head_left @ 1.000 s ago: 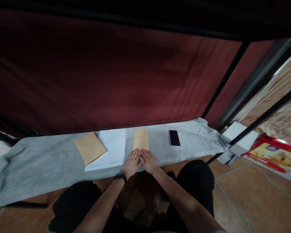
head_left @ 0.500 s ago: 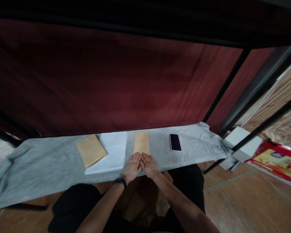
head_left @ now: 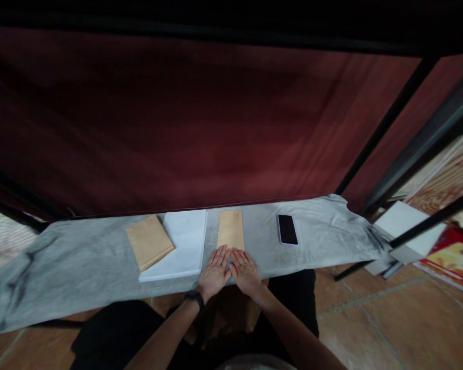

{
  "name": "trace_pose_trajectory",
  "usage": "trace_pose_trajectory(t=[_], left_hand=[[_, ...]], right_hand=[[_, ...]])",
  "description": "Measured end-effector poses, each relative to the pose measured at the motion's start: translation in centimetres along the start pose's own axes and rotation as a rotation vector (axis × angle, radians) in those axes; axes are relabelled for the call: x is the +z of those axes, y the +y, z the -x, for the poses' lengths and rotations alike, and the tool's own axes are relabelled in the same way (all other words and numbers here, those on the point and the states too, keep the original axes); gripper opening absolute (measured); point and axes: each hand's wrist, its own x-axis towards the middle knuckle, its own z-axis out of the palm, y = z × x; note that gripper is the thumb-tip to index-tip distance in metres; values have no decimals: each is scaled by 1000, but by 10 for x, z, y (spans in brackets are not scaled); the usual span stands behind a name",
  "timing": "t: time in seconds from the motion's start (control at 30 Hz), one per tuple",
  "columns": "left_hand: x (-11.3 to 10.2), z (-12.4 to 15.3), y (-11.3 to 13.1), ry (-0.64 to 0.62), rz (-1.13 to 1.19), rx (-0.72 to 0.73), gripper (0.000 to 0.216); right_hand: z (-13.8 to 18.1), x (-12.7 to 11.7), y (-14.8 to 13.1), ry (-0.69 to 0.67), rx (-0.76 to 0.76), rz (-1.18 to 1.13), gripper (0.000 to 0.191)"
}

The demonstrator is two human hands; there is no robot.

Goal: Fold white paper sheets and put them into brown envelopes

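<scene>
My left hand (head_left: 215, 272) and my right hand (head_left: 245, 271) lie flat side by side on the grey cloth (head_left: 81, 267), fingers stretched out and touching. Their fingertips rest on the near end of a narrow brown envelope (head_left: 230, 229) that lies lengthwise away from me. A black band sits on my left wrist. To the left lies a white sheet stack (head_left: 181, 241), with a second, wider brown envelope (head_left: 149, 241) overlapping its left edge. Neither hand holds anything.
A black phone (head_left: 287, 229) lies face up on the cloth to the right of the narrow envelope. A dark red curtain hangs behind the table. White boxes (head_left: 399, 221) and a red printed box (head_left: 453, 257) sit on the tiled floor at right.
The view has shifted a little to the left and down. My hands stay flat at the near end of the narrow envelope.
</scene>
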Motion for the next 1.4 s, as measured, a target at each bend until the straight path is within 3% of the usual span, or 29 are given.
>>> trace_pose_trajectory(t=[0.47, 0.93, 1.2, 1.4], left_hand=[[-5, 0, 5, 6, 20, -3, 62], [0, 2, 4, 103, 9, 13, 66], [5, 4, 5, 122, 72, -11, 64], [4, 3, 6, 114, 39, -18, 66]], right_hand=[[7, -1, 3, 4, 0, 38, 50], [7, 6, 3, 54, -3, 60, 48], [-37, 6, 9, -12, -34, 69, 48], [-65, 14, 35, 18, -45, 165, 51]])
